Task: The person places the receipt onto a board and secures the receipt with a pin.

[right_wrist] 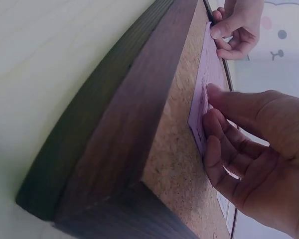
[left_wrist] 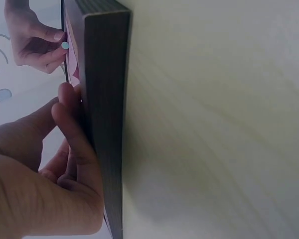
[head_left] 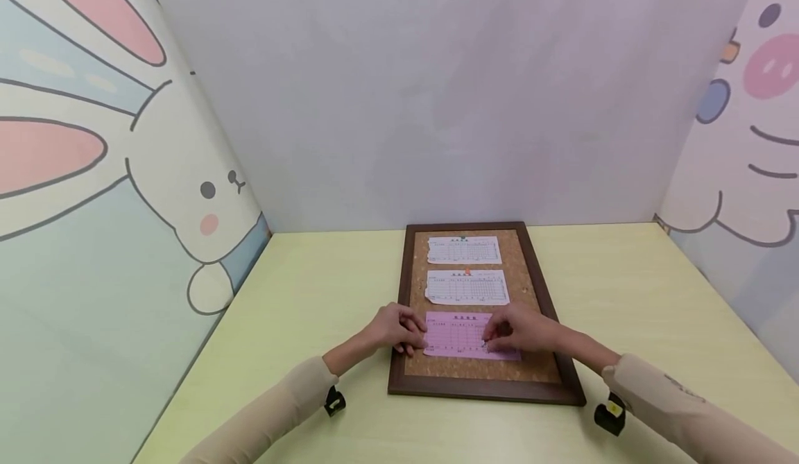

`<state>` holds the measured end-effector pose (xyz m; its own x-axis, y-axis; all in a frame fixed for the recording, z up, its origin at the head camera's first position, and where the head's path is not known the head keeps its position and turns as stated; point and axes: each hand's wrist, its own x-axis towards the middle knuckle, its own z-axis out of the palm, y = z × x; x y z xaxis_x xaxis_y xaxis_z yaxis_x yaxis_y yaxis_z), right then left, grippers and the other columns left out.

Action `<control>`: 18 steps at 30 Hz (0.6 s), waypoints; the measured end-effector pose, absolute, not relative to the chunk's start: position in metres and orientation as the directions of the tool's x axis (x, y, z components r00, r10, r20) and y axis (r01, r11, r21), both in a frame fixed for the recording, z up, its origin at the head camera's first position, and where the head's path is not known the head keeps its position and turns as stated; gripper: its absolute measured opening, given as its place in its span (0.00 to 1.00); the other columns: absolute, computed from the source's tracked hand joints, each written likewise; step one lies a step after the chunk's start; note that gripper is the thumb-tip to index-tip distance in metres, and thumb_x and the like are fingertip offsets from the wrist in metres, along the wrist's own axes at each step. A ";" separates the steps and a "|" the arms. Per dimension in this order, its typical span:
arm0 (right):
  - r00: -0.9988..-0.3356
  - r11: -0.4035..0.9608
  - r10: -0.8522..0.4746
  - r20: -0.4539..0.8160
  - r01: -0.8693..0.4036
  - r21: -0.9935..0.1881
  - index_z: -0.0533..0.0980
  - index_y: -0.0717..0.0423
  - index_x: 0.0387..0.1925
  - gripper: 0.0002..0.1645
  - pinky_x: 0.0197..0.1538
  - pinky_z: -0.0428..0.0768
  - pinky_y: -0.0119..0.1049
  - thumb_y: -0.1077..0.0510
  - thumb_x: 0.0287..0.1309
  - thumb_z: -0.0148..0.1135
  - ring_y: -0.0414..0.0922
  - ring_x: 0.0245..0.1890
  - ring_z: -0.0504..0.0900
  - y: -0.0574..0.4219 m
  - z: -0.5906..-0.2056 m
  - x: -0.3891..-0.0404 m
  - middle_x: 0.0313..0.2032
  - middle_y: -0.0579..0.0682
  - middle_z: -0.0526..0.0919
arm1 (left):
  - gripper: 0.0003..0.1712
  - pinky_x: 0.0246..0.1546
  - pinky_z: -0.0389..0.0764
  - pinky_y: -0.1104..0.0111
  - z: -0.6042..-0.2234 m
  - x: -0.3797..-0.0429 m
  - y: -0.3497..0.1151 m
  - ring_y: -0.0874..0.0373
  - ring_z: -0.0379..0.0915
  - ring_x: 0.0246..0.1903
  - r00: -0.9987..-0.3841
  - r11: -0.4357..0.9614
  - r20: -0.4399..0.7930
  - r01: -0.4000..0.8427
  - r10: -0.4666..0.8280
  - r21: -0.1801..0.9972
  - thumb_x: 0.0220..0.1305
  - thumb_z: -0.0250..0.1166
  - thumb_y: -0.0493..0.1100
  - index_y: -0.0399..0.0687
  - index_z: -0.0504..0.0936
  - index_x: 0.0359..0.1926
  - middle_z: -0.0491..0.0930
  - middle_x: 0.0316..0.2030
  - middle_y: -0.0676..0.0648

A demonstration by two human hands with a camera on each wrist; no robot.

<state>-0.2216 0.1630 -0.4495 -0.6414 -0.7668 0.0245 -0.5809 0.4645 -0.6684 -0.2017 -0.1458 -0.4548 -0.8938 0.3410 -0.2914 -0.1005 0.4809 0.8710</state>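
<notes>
A pink printed form slip (head_left: 458,332) lies on the lower part of a cork board (head_left: 468,372) with a dark wooden frame. My left hand (head_left: 397,329) has its thumb and fingertips at the slip's left edge, holding it there. Over the right part of the slip, my right hand (head_left: 521,329) pinches a small pale push pin (left_wrist: 65,45) between thumb and finger; its point is hidden. In the right wrist view, the right fingertips (right_wrist: 213,117) are right at the slip's surface.
Two white form slips hang above the pink one: the upper slip (head_left: 464,250) with a green pin (head_left: 462,237), the middle slip (head_left: 467,288) with an orange pin (head_left: 467,271). The board lies on a pale yellow table (head_left: 324,277), with cartoon-covered panels at both sides.
</notes>
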 end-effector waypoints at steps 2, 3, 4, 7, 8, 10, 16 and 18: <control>-0.654 0.482 -0.756 0.032 -0.589 -0.649 0.86 0.53 0.34 0.05 0.32 0.77 0.24 0.55 0.59 0.74 0.28 0.29 0.73 0.162 -0.451 -0.221 0.32 0.41 0.84 | 0.09 0.16 0.76 0.76 -0.455 -0.201 -0.146 0.64 0.79 0.16 -0.895 0.482 -0.286 -0.094 0.342 0.871 0.56 0.76 0.32 0.37 0.87 0.38 0.87 0.24 0.45; -0.660 0.489 -0.750 0.043 -0.598 -0.635 0.86 0.52 0.34 0.06 0.32 0.77 0.24 0.55 0.58 0.75 0.28 0.28 0.73 0.161 -0.452 -0.220 0.31 0.40 0.84 | 0.09 0.16 0.76 0.76 -0.455 -0.201 -0.146 0.64 0.79 0.16 -0.896 0.483 -0.284 -0.091 0.343 0.871 0.55 0.76 0.32 0.37 0.86 0.38 0.87 0.24 0.45; -0.667 0.498 -0.743 0.053 -0.604 -0.622 0.86 0.51 0.33 0.05 0.32 0.77 0.24 0.54 0.58 0.75 0.28 0.28 0.73 0.160 -0.453 -0.219 0.30 0.39 0.84 | 0.09 0.16 0.76 0.76 -0.455 -0.201 -0.146 0.64 0.79 0.16 -0.896 0.482 -0.281 -0.089 0.344 0.872 0.55 0.76 0.32 0.36 0.86 0.38 0.87 0.24 0.45; -0.690 0.525 -0.721 0.065 -0.605 -0.599 0.87 0.48 0.31 0.04 0.31 0.76 0.24 0.54 0.57 0.75 0.28 0.27 0.72 0.158 -0.455 -0.217 0.29 0.37 0.83 | 0.09 0.16 0.76 0.76 -0.455 -0.201 -0.146 0.64 0.79 0.16 -0.896 0.482 -0.281 -0.088 0.344 0.872 0.55 0.76 0.32 0.36 0.86 0.38 0.87 0.25 0.44; -0.695 0.530 -0.716 0.068 -0.605 -0.595 0.87 0.48 0.31 0.04 0.30 0.76 0.24 0.55 0.57 0.76 0.28 0.27 0.72 0.157 -0.455 -0.217 0.28 0.37 0.83 | 0.09 0.16 0.76 0.76 -0.455 -0.201 -0.145 0.64 0.79 0.16 -0.896 0.483 -0.280 -0.087 0.344 0.871 0.55 0.76 0.32 0.36 0.86 0.38 0.87 0.24 0.44; -0.702 0.540 -0.709 0.062 -0.598 -0.592 0.87 0.48 0.31 0.03 0.30 0.75 0.24 0.55 0.58 0.75 0.29 0.27 0.72 0.156 -0.453 -0.216 0.28 0.37 0.83 | 0.09 0.16 0.76 0.76 -0.454 -0.201 -0.145 0.64 0.79 0.16 -0.896 0.483 -0.284 -0.091 0.343 0.871 0.55 0.76 0.32 0.36 0.86 0.38 0.87 0.24 0.45; -0.751 0.581 -0.659 0.037 -0.540 -0.609 0.87 0.49 0.31 0.03 0.30 0.74 0.25 0.56 0.61 0.72 0.31 0.27 0.73 0.155 -0.449 -0.220 0.27 0.37 0.85 | 0.09 0.16 0.76 0.76 -0.455 -0.201 -0.145 0.65 0.79 0.16 -0.896 0.486 -0.289 -0.097 0.336 0.868 0.56 0.76 0.32 0.37 0.87 0.38 0.87 0.24 0.47; -0.782 0.603 -0.623 0.035 -0.508 -0.616 0.87 0.50 0.31 0.04 0.29 0.73 0.25 0.57 0.61 0.72 0.32 0.26 0.72 0.154 -0.449 -0.224 0.26 0.38 0.85 | 0.09 0.16 0.76 0.76 -0.455 -0.201 -0.145 0.64 0.79 0.16 -0.896 0.482 -0.286 -0.096 0.339 0.871 0.56 0.76 0.32 0.37 0.87 0.38 0.87 0.24 0.46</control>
<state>-0.2240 0.1538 -0.4491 -0.7816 -0.6229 0.0345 -0.5076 0.6029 -0.6155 -0.2009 -0.1445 -0.4552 -0.8961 0.3390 -0.2864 -0.0960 0.4819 0.8709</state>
